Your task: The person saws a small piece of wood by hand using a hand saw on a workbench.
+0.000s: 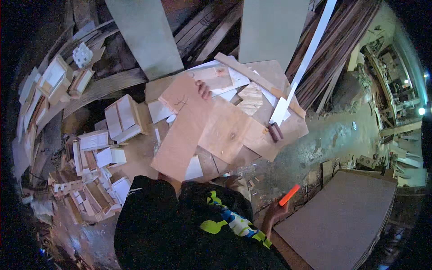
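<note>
My left hand (203, 90) grips the far edge of a long pinkish-tan board (179, 137) with a pencilled mark, its fingers curled over the top. The board is held above the pile of offcuts, partly over a square plywood piece (225, 130). Low at the right, my right hand (275, 210) is closed around an orange, flat stick-like tool (289, 195), beside a large stack of brown sheets (335, 216). A long white straight strip (301, 67) lies diagonally across the pile's right side, near a small dark brown object (274, 131) whose kind I cannot make out.
Wooden boxes and scraps (123, 117) are heaped at the left. Two wide pale panels (270, 31) and bundled planks (333, 40) stand at the back. A stained concrete floor (342, 132) shows at the right, with a cluttered rack (382, 85) beyond.
</note>
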{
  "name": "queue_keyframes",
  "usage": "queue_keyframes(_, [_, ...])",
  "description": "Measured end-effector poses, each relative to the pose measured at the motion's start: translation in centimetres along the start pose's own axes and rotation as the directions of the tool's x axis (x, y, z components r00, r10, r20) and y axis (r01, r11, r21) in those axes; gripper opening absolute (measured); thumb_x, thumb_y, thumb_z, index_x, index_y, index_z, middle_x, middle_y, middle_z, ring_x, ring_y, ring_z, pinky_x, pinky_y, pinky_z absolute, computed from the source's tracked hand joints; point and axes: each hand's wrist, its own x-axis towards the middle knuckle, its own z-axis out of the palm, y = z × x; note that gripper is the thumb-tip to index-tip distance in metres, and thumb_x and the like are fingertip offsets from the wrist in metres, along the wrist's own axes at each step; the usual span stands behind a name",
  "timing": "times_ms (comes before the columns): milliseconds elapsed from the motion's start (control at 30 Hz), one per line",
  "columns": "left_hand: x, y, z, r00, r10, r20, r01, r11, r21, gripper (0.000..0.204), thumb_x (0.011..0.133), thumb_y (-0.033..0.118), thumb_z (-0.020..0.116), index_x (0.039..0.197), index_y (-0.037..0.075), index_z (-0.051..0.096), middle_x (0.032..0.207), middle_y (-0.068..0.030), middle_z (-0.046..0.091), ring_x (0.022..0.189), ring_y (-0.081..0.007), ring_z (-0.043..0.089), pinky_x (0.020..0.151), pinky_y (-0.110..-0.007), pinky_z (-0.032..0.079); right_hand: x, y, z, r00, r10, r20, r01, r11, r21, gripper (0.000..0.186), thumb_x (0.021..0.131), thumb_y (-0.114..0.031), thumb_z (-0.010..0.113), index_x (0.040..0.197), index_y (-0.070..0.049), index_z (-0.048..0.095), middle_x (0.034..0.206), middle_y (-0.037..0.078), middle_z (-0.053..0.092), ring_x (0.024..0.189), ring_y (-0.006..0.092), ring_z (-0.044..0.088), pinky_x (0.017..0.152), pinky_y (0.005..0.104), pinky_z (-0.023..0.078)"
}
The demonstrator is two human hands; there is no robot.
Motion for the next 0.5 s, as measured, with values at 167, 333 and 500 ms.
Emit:
queue_keyframes(167, [-2.2,-2.0,1.7,0.996,-0.082,-0.03,0.083,0.996,0.037,0.024,0.087,0.031,0.038,0.088,0.011,0.05,0.065,-0.003,0.049,0.052,-0.017,0.046,0.055,-0.028,0.039,3.8,-3.7,3.3,0.957,-0.188,0.22,0.226,0.96,-0.163,0.014,0.079,-0.007,0.053,0.088,0.003,0.058,0.068,0.005,0.056,0.063,0.011,0.047,0.056,0.0258,0.039])
queue_keyframes(333, [-6.9,-1.7,3.8,0.968,0.037,-0.25,0.005,0.986,0.167,0.032,0.085,0.037,0.041,0.093,0.008,0.05,0.064,-0.0057,0.05,0.053,-0.0205,0.053,0.049,-0.028,0.042,4.9,-4.1,9.0,0.827,-0.329,0.455,0.372,0.928,-0.005,0.021,0.073,-0.005,0.054,0.093,0.001,0.057,0.076,0.009,0.06,0.065,0.0214,0.057,0.058,0.0327,0.045])
queue_keyframes(500, [-9.8,-0.7,8.6,0.685,0.219,-0.695,0.235,0.837,0.495,0.047,0.083,0.052,0.037,0.076,0.008,0.051,0.05,-0.0064,0.046,0.032,-0.0168,0.043,0.029,-0.026,0.037,3.4,-4.9,12.5,0.625,-0.372,0.686,0.63,0.76,-0.162,0.025,0.067,-0.007,0.056,0.092,-0.007,0.056,0.076,0.014,0.058,0.066,0.0323,0.057,0.058,0.0388,0.047])
